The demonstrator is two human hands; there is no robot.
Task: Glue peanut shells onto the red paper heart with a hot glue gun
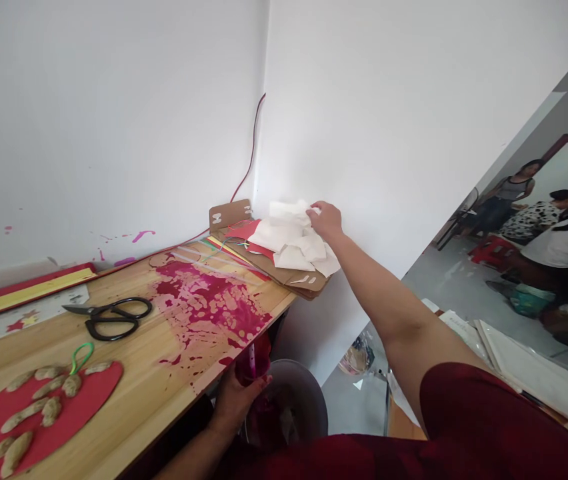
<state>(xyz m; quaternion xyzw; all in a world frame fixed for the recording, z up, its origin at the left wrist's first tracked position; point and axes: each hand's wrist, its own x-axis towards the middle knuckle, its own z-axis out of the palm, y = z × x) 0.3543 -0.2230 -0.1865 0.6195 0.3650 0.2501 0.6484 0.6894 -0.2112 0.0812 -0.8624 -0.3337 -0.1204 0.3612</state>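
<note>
Wooden table (129, 393) in a white-walled corner, with a red liquid spill (209, 310) mid-frame running to the edge. My right hand (325, 220), upper centre, was pinched on the white tissue wad (291, 241), which lay on cardboard (291, 277) at the table's far end. My left hand (237, 400), bottom centre, was wrapped round a red cup (253, 360) just below the table edge, beside a grey bin (304, 393). Black scissors (111, 317) lay left of the spill, well apart from both hands.
</note>
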